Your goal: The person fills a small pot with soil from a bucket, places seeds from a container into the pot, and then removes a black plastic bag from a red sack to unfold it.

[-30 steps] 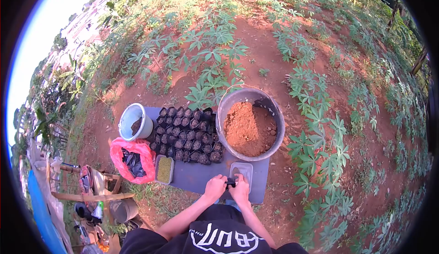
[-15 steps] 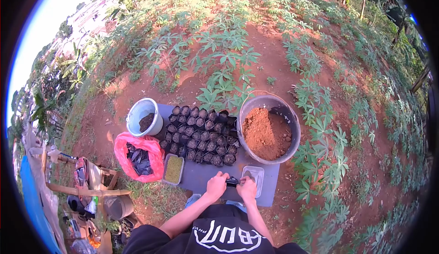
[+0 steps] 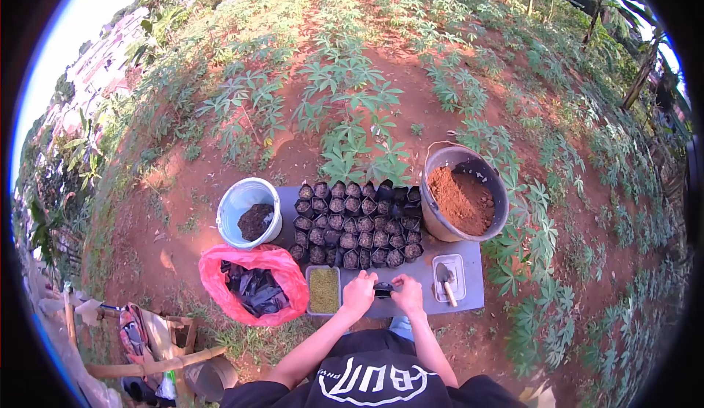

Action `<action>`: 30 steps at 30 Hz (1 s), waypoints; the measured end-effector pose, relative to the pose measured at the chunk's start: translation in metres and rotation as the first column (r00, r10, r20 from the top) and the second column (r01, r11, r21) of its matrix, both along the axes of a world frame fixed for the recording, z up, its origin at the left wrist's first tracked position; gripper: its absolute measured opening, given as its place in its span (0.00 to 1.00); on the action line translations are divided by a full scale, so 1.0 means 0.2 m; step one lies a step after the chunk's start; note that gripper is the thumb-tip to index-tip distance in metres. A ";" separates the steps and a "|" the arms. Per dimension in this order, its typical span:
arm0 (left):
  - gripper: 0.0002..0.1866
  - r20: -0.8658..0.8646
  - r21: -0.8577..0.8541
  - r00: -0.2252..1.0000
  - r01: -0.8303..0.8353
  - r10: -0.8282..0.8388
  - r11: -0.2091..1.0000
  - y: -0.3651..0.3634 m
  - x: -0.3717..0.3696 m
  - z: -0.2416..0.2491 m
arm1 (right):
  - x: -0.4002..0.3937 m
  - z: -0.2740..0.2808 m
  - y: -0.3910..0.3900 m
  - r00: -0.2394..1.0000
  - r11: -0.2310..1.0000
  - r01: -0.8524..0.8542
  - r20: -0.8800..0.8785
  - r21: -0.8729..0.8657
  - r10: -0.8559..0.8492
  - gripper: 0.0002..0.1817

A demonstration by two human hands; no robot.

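My left hand [image 3: 359, 291] and my right hand [image 3: 408, 294] are closed on opposite sides of a small black plastic seedling bag [image 3: 383, 289] near the table's front edge. Just beyond them stand rows of black seedling bags [image 3: 350, 223] filled with dark soil. To the right, a trowel [image 3: 446, 282] with a pale handle lies in a clear plastic tray [image 3: 460, 265]. Left of my hands is a container of small greenish-yellow grains [image 3: 323, 290]. How full the held bag is, I cannot make out.
A large bucket of reddish soil [image 3: 460, 201] stands at the table's [image 3: 469, 301] right end. At the left are a pale bucket [image 3: 227, 213] with dark soil and a pink bag [image 3: 213, 279] of black plastic. Leafy plants [image 3: 345, 85] grow beyond. A bamboo frame [image 3: 150, 368] stands lower left.
My view has turned, shifting the table rightward in the picture. My right hand has moved away from the clear tray, toward my left hand. The trowel now lies plainly visible in the tray.
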State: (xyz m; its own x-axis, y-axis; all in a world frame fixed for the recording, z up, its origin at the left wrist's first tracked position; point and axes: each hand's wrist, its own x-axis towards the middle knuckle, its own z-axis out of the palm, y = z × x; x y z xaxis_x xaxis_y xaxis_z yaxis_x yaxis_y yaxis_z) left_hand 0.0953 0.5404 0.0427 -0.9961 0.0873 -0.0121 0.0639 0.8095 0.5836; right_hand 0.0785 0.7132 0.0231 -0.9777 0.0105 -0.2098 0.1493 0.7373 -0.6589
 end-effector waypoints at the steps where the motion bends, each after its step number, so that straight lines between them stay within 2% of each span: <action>1: 0.10 0.007 0.013 1.000 0.015 -0.016 1.000 -0.06 0.02 -0.02 | 0.04 -0.01 -0.06 1.000 1.000 -0.001 -0.018 -0.004 0.001 0.16; 3: 0.10 0.023 0.046 0.998 0.055 -0.056 0.997 -0.15 0.07 -0.06 | 0.11 -0.01 -0.16 0.999 1.000 0.006 -0.054 -0.005 -0.006 0.17; 6: 0.10 0.063 0.138 0.998 0.007 -0.016 0.990 -0.24 0.14 -0.14 | 0.21 0.01 -0.28 0.992 0.992 0.126 -0.022 0.018 -0.126 0.19; 9: 0.09 0.079 0.177 0.997 -0.019 0.005 0.984 -0.27 0.20 -0.16 | 0.28 -0.04 -0.31 0.952 0.958 0.267 0.185 -0.102 -0.245 0.21; 15: 0.09 0.032 0.252 0.999 -0.040 0.033 0.967 -0.29 0.18 -0.14 | 0.34 -0.02 -0.34 0.979 0.985 0.158 0.118 0.076 -0.166 0.23; 18: 0.09 0.119 0.257 0.993 -0.034 0.003 0.966 -0.31 0.15 -0.13 | 0.32 -0.01 -0.34 0.963 0.974 0.181 0.179 0.135 -0.203 0.21; 22: 0.10 0.148 0.219 0.988 0.015 -0.048 0.976 -0.28 0.14 -0.04 | 0.34 0.00 -0.31 0.946 0.962 0.242 0.191 0.127 -0.263 0.17; 26: 0.12 0.116 0.265 0.974 0.157 -0.193 0.951 -0.19 0.14 -0.12 | 0.36 0.02 -0.19 0.940 0.951 0.298 0.149 0.085 -0.308 0.15; 28: 0.13 0.154 0.376 0.937 0.238 -0.314 0.895 -0.14 0.13 -0.08 | 0.38 -0.01 -0.10 0.959 0.960 0.274 0.057 0.052 -0.277 0.15; 29: 0.14 0.167 0.417 0.917 0.267 -0.362 0.869 -0.14 0.11 -0.06 | 0.37 -0.03 -0.04 0.954 0.960 0.279 0.123 -0.032 -0.273 0.16; 30: 0.17 0.089 0.400 0.898 0.363 -0.430 0.842 -0.14 0.09 -0.06 | 0.36 -0.04 0.01 0.945 0.942 0.310 0.151 -0.132 -0.290 0.16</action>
